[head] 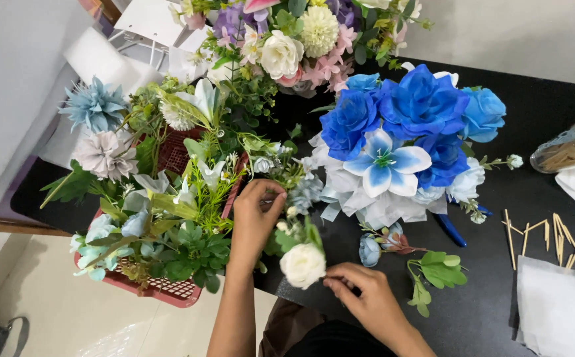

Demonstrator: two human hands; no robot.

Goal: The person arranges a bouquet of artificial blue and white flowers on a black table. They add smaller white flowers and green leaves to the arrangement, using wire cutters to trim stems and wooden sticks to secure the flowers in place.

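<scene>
Head view, looking straight down on a black counter (538, 106) crowded with artificial flowers. Lower centre: left hand (255, 215) curled shut around the stems of a small mixed sprig of green leaves and pale blooms (294, 198), fingers folded at the top of the bunch. Just below, right hand (360, 291) with fingertips pressed together, pinching at the base of a cream fabric rose (302, 264), which sits at the lower end of that same sprig, over the near edge of the counter. Left of the hands: red plastic mesh basket (168, 291) stuffed with green foliage and pale blue and white blossoms. Right of centre: bouquet of deep blue fabric roses with a blue-and-white lily, wrapped in white ribbon (393, 139). Top centre: pastel bouquet of pink, purple and white flowers (294, 39). Lower right: loose leafy green stem (433, 271), scattered wooden sticks (552, 235), folded white cloth (558, 304).
</scene>
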